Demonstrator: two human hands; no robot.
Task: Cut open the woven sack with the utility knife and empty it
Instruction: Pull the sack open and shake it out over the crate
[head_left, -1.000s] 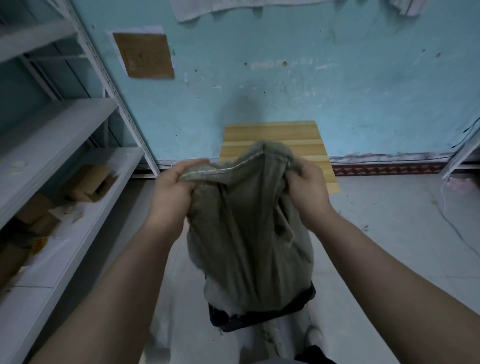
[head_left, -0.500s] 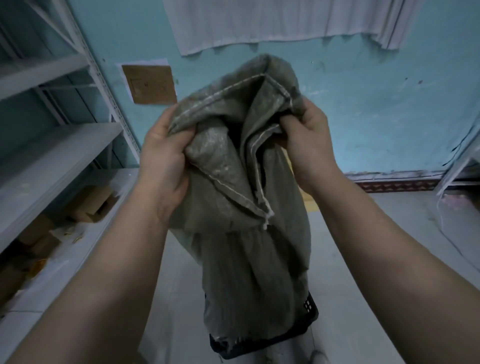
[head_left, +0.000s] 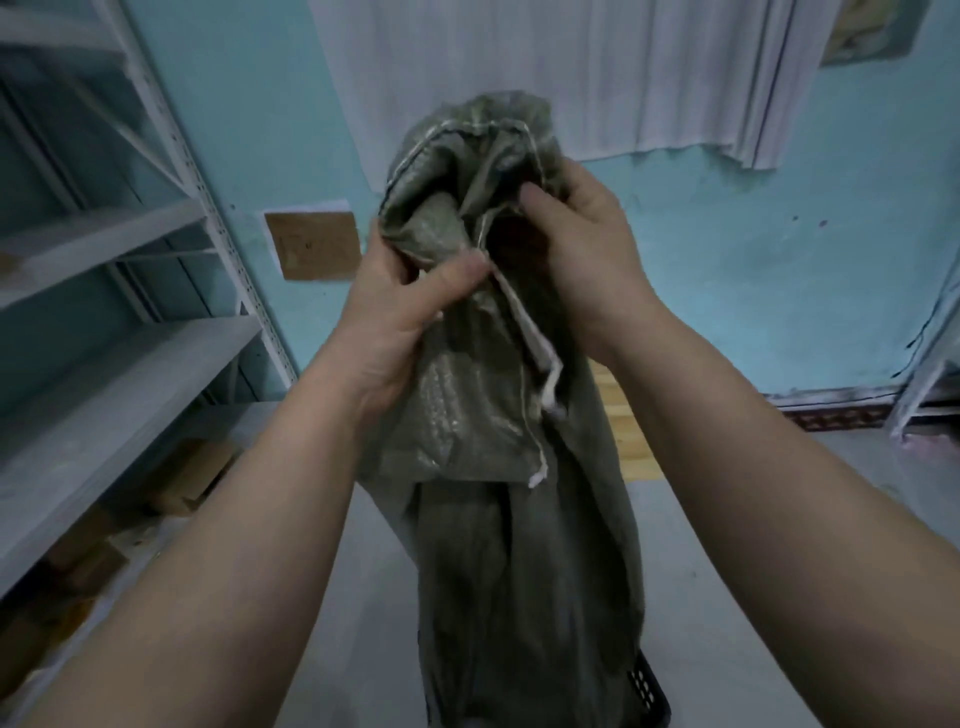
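Left hand (head_left: 410, 301) pinching stitched hem between thumb and fingers. Right hand (head_left: 582, 254) gripping bunched fabric just beside it. Both hands holding woven sack (head_left: 498, 519) aloft at chest height, well higher than a second ago. Sack hanging limp and slack, lower end dangling over black crate (head_left: 649, 691) on floor. Judged: contents already shaken out, emptying nearing finish. Utility knife not showing. Grey shelving (head_left: 130, 364) standing at left, white cloth (head_left: 571, 78) hanging on wall behind.
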